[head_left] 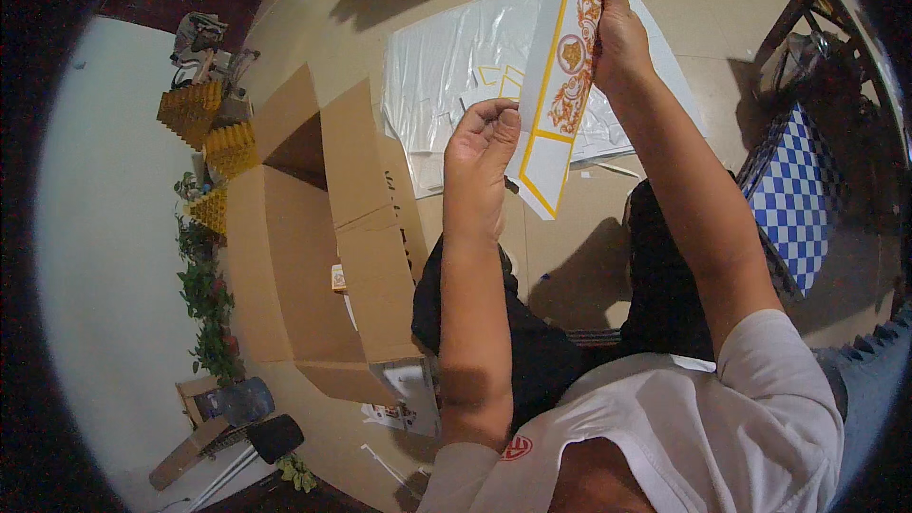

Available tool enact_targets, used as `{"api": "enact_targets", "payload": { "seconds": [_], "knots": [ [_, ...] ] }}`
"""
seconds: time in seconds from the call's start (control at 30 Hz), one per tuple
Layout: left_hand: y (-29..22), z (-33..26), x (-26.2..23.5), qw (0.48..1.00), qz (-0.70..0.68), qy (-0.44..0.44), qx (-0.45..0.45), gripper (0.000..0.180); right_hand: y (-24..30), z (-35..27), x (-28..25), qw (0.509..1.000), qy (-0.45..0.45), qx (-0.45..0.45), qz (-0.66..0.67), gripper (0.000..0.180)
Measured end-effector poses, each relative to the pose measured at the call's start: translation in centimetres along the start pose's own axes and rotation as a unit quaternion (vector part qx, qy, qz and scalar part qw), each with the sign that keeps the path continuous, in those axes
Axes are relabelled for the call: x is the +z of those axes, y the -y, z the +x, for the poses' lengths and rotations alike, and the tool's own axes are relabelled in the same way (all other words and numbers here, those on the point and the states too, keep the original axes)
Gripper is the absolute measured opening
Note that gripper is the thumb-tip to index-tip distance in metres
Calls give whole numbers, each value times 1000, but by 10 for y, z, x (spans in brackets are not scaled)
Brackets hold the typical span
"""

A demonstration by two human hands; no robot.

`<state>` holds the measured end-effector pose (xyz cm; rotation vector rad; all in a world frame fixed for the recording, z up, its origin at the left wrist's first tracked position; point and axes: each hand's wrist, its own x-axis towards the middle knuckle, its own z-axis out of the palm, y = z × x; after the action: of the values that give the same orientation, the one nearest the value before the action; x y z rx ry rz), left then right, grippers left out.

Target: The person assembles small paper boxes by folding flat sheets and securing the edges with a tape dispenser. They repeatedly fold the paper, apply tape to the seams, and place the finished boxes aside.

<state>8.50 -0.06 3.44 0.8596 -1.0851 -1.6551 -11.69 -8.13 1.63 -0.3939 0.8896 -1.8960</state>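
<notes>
I hold a flat, unfolded white carton blank (556, 85) with yellow borders and an orange ornament, raised in front of me. My left hand (483, 163) pinches its lower edge with the fingers curled. My right hand (619, 33) grips its upper part, thumb over the printed face. Beneath the blank, on the tan floor, lies a clear plastic sheet (446, 66) with more flat white and yellow blanks (501, 84) on it.
A large open brown cardboard box (313, 228) stands at my left. Stacks of yellow folded cartons (204, 123) and green plants (204, 285) line the white wall. A blue and white chequered cloth (793, 199) lies at right, and a water jug (237, 401) at lower left.
</notes>
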Motion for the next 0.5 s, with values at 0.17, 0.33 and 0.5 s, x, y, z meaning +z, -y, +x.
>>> {"api": "enact_targets", "payload": {
  "seconds": [0.17, 0.33, 0.5],
  "knots": [
    [18, 8, -5, 998, -8, -29, 48, 21, -4, -10, 18, 998, 26, 18, 56, 56],
    [21, 17, 1, 993, -114, -22, 34, 24, -28, -46, 24, 989, 105, 98, -39, 48],
    [26, 13, -1, 966, -240, 63, -73, 32, -26, -76, 41, 979, 128, 160, 10, 51]
  ]
}}
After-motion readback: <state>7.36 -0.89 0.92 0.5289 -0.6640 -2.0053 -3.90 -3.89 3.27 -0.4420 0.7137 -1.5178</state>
